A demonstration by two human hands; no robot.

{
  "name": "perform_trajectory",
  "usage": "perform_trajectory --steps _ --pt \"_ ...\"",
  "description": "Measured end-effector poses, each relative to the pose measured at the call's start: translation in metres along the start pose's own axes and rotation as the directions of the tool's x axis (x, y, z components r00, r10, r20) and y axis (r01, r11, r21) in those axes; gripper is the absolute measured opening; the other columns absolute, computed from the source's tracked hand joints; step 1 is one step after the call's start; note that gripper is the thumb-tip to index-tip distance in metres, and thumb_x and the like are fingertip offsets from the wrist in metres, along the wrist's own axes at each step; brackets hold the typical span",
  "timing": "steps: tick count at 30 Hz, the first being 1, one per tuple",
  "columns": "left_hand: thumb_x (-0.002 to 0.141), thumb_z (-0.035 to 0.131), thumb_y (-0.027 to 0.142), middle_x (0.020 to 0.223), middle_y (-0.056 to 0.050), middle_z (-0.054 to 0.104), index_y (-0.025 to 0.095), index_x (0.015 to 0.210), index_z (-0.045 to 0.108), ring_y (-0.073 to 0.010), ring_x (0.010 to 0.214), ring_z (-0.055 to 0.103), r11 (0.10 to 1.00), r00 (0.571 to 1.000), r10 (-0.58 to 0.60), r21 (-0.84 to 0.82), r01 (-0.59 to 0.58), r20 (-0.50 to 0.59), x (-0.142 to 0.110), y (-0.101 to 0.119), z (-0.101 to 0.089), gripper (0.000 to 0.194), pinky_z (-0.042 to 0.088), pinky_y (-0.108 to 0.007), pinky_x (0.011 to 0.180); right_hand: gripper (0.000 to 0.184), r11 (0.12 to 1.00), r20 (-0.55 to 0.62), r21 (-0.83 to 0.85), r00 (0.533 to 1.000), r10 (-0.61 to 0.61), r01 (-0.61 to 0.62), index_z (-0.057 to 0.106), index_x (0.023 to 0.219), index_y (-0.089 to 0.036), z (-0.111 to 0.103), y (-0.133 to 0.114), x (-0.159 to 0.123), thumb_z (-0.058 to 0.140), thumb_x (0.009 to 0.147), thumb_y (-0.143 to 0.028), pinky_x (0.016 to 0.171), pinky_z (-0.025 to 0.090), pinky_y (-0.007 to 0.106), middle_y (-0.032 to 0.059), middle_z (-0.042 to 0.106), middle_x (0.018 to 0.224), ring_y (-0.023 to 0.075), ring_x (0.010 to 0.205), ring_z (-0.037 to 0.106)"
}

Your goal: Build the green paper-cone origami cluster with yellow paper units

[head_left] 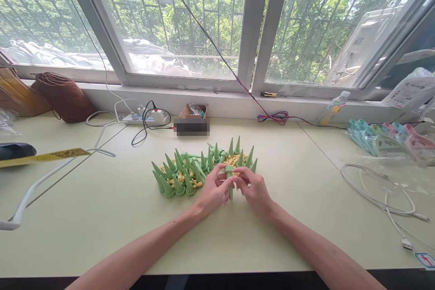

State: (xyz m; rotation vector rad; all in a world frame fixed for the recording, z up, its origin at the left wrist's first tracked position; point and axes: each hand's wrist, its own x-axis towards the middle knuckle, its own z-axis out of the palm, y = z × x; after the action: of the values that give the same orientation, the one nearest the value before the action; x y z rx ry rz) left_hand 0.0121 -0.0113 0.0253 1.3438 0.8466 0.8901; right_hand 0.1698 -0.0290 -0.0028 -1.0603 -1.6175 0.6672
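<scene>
Over the front of the table, my left hand (pixel 216 186) holds a green plant watering spike (pixel 229 170) with its collar up and its tip pointing down. My right hand (pixel 252 186) is closed at the spike's other side, with its fingertips on a small yellow valve (pixel 236 173) beside the collar. Part of the spike is hidden by my fingers. Behind and left of my hands, several green spikes (pixel 179 186) stand tip up, with yellow valves among them. Beyond my hands lies a heap of loose yellow valves (pixel 231 160), with more spikes around it.
A small cardboard box (pixel 185 111) and a power strip (pixel 136 119) sit near the window wall. At right are colored plastic clips (pixel 384 142), a bottle (pixel 335 108) and a coiled white cable (pixel 377 190). A brown bag (pixel 63 97) is at far left.
</scene>
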Motion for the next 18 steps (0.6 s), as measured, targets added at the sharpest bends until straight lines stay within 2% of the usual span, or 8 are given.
perform_trajectory --steps 4,10,18 --pt "0.085 0.067 0.049 0.069 0.004 0.060 0.021 0.112 0.045 -0.0078 0.039 0.049 1.000 1.000 0.006 0.007 -0.006 0.000 0.001 -0.003 -0.001 0.045 0.042 -0.019 0.036 0.020 1.000 0.001 -0.014 1.000 -0.004 0.004 0.060 0.102 -0.018 0.000 0.004 -0.001 0.053 0.098 -0.037 0.052 0.043 0.022 -0.0033 0.056 0.062 0.0113 0.052 0.052" --pt "0.085 0.067 0.051 0.068 0.005 0.057 0.021 0.116 0.044 -0.0072 0.038 0.048 0.999 1.000 0.028 0.016 -0.028 -0.002 0.001 -0.006 0.000 0.049 0.040 -0.018 0.034 0.023 0.998 -0.021 -0.057 1.000 -0.003 0.002 0.059 0.097 -0.018 0.000 0.003 -0.001 0.054 0.097 -0.040 0.049 0.036 0.022 -0.0060 0.050 0.057 0.0099 0.048 0.041" --pt "0.087 0.064 0.051 0.067 0.007 0.054 0.022 0.116 0.044 -0.0063 0.037 0.047 0.998 0.998 0.054 0.018 -0.054 0.024 0.002 -0.015 -0.001 0.046 0.040 -0.018 0.034 0.024 0.997 -0.033 -0.070 0.999 0.018 -0.021 0.056 0.089 -0.019 0.000 0.003 -0.001 0.055 0.096 -0.041 0.050 0.036 0.022 -0.0043 0.055 0.060 0.0103 0.050 0.043"
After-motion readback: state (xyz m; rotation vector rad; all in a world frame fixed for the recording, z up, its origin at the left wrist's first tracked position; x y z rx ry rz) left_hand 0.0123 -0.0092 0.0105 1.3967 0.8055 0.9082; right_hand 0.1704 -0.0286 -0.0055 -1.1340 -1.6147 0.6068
